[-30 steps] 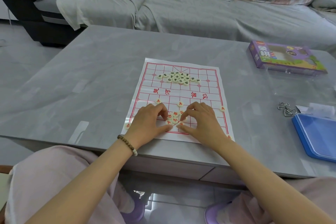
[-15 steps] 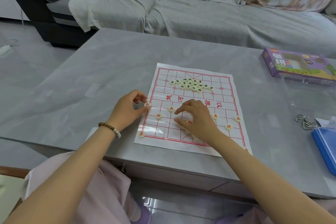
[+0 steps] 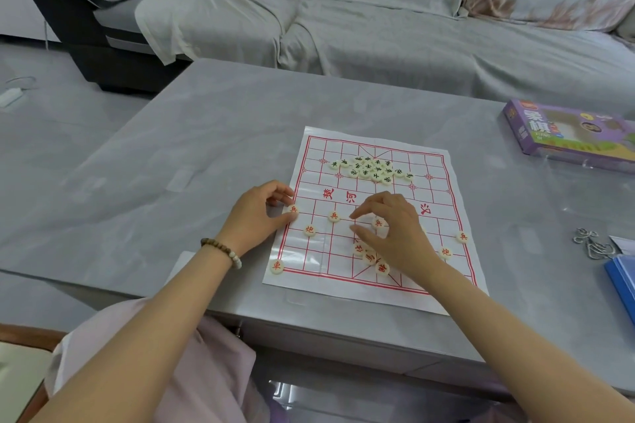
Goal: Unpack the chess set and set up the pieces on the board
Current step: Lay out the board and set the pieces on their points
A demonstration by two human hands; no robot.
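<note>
Soft, even daylight filled the room, nothing harsh. The glossy table [image 3: 165, 161] carried a pale sheen across its left side. Only faint shadows sat under the left hand [image 3: 256, 213] and right hand [image 3: 395, 230]. Wide-angle bending bowed the far sofa [image 3: 378, 10], and the purple box [image 3: 563, 134] at right looked slightly soft.

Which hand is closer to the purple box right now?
Right. The right hand is mid-board, left of the box; the left hand is at the board's left edge, farther off.
</note>
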